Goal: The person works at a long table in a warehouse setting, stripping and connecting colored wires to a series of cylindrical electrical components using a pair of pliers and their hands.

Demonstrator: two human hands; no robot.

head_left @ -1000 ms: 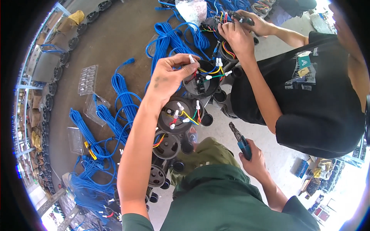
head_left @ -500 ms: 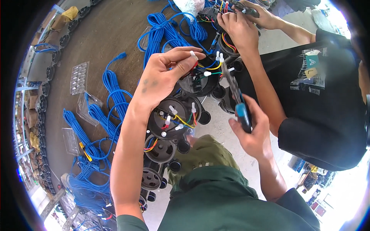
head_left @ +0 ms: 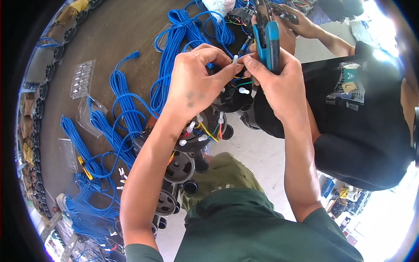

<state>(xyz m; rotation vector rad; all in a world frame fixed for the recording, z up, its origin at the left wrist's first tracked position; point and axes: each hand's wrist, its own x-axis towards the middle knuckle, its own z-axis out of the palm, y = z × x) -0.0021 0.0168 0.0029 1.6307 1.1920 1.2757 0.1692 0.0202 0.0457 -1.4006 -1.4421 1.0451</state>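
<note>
Left hand [head_left: 194, 85]: thumb and finger pinched on small white connector [head_left: 235, 59], upper centre of frame. Right hand [head_left: 281, 83]: fingers wrapped round blue-and-black pliers [head_left: 271, 46], thumb and forefinger tips beside the connector. Pliers partly block a co-worker's hand [head_left: 288, 39], upper right. Dark round housing [head_left: 230, 103] below, partly hidden by the hands. Blue cable coils [head_left: 179, 52] on brown desk [head_left: 118, 32], left to upper centre.

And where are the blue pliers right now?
In the head view, the blue pliers are right of centre near the top, in the person's right hand, just right of the white cap in the left hand.
</note>
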